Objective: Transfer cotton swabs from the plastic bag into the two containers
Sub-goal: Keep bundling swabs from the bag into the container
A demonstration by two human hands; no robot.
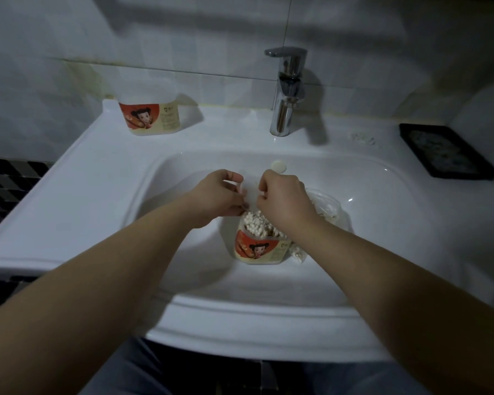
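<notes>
A container (258,248) with a red cartoon label stands in the sink basin, packed with cotton swabs (254,220) standing upright. Above its far rim my left hand (220,195) and my right hand (283,198) both pinch a translucent white lid (250,189) between them. The clear plastic bag (325,209) with more swabs lies in the basin behind my right wrist, partly hidden. A second container (150,116) with the same label stands closed on the sink's back left ledge.
The white sink (97,178) fills the view. A chrome faucet (287,89) rises at the back centre. A dark tray (445,151) lies on the right ledge. A round white overflow cap (278,167) sits on the basin's back wall.
</notes>
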